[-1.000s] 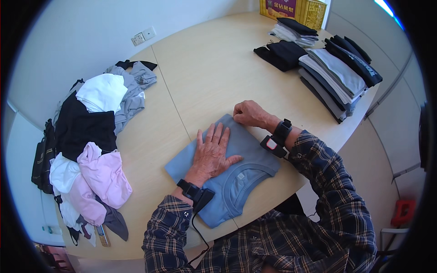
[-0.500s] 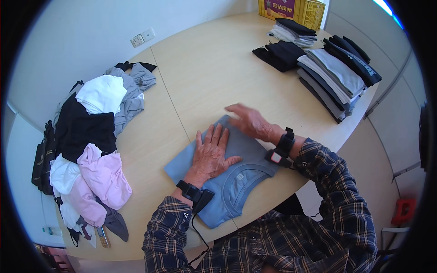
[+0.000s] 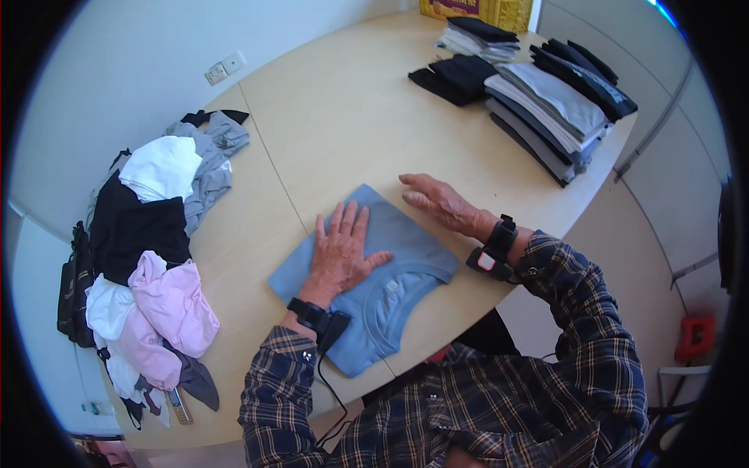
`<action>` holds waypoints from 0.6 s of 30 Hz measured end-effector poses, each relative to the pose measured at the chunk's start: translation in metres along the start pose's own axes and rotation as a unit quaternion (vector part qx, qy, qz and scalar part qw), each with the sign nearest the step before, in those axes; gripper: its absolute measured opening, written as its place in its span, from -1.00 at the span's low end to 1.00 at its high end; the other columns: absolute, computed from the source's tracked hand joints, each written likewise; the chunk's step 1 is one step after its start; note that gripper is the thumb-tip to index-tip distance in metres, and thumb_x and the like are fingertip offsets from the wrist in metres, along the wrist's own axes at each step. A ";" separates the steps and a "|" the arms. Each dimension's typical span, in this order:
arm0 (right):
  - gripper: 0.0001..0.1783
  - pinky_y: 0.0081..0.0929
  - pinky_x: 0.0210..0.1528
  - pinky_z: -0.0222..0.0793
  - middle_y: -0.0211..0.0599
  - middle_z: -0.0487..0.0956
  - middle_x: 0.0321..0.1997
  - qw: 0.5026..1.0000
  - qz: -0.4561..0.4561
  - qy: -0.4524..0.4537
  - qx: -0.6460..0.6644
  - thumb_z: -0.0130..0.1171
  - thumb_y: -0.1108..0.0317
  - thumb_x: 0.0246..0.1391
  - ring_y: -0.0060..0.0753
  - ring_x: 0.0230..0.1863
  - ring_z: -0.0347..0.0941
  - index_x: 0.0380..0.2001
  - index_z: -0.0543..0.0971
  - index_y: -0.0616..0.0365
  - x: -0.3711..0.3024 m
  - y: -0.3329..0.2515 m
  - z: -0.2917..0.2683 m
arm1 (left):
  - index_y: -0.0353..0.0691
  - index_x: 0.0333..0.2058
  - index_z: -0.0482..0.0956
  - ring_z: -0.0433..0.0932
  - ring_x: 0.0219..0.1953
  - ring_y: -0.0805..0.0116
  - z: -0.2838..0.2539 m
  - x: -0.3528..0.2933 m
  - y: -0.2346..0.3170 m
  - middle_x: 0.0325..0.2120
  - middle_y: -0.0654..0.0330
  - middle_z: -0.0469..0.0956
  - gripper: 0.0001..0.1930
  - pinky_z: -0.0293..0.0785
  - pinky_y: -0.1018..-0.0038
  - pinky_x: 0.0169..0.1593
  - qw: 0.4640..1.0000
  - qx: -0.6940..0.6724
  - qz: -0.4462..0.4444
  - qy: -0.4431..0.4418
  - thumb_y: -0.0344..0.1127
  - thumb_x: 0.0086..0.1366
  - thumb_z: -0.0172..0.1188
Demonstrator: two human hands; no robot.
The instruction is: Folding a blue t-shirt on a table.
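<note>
A blue T-shirt (image 3: 413,242) lies folded on the table near its front edge, with the round neckline toward me. My left hand (image 3: 341,248) rests flat on the shirt's left part, fingers spread and nothing held. Just off the shirt's far right edge, my right hand (image 3: 442,204) hovers with fingers stretched out and nothing in it. Each wrist wears a black strapped device, and a cable hangs from the left one.
Loose clothes pile up along the left side, including a pink garment (image 3: 175,304), a black one (image 3: 140,234) and a white one (image 3: 160,168). Folded clothes (image 3: 550,109) are stacked at the far right. Behind them stands a yellow box (image 3: 507,14). A phone-like handset (image 3: 180,407) lies front left.
My right hand has moved off the shirt to the right, beyond its edge. My left hand stays flat on the cloth. The whole view has shifted slightly.
</note>
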State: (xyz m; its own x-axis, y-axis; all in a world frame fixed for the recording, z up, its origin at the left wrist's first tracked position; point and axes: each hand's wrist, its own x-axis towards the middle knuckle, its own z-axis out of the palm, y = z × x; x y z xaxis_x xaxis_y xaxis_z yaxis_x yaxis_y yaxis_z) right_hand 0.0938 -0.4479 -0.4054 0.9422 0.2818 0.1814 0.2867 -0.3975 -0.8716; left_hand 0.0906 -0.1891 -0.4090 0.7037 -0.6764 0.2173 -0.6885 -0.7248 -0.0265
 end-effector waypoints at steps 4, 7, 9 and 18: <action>-0.41 -0.12 0.37 0.03 0.04 0.33 0.24 0.998 -0.037 -0.020 0.047 0.04 0.11 0.24 0.04 0.34 0.15 0.21 0.29 0.27 -0.031 -0.028 0.008 | -0.25 0.28 0.18 -0.01 0.38 0.06 0.002 0.002 -0.004 0.31 -0.03 0.12 -0.09 -0.19 -0.12 0.34 1.000 0.014 0.006 0.011 0.38 0.17 0.00; -0.46 -0.07 0.35 0.04 0.00 0.34 0.23 0.966 -0.158 -0.039 -0.200 0.05 0.13 0.21 0.01 0.33 0.16 0.16 0.34 0.23 -0.041 -0.013 0.027 | -0.24 0.28 0.17 -0.01 0.38 0.07 0.004 0.005 -0.002 0.31 -0.02 0.11 -0.09 -0.19 -0.12 0.34 1.000 0.027 0.009 0.012 0.38 0.18 -0.01; -0.48 -0.05 0.34 0.05 -0.03 0.35 0.23 0.922 -0.219 -0.048 -0.316 0.05 0.14 0.19 -0.01 0.33 0.17 0.13 0.36 0.21 -0.048 -0.011 0.033 | -0.22 0.31 0.11 -0.03 0.39 0.03 0.001 0.005 -0.001 0.33 -0.02 0.06 -0.12 -0.21 -0.11 0.35 1.000 0.027 0.003 -0.016 0.34 0.21 -0.01; -0.46 -0.01 0.35 0.02 -0.06 0.34 0.25 0.942 -0.171 0.016 -0.287 0.13 0.22 0.13 0.00 0.34 0.15 0.14 0.35 0.20 -0.059 -0.045 0.049 | -0.25 0.32 0.07 -0.10 0.41 0.00 -0.040 -0.044 0.019 0.35 -0.04 0.01 -0.10 -0.25 -0.13 0.35 0.994 -0.041 -0.061 -0.077 0.33 0.23 -0.04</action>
State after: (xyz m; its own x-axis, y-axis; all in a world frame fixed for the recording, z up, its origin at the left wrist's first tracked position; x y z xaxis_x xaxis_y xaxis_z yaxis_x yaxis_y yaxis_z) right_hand 0.0171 -0.4044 -0.3993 0.7797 0.4570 0.4280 0.6126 -0.6979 -0.3710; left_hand 0.0396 -0.1675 -0.3801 0.7970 -0.6007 0.0628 -0.6039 -0.7939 0.0713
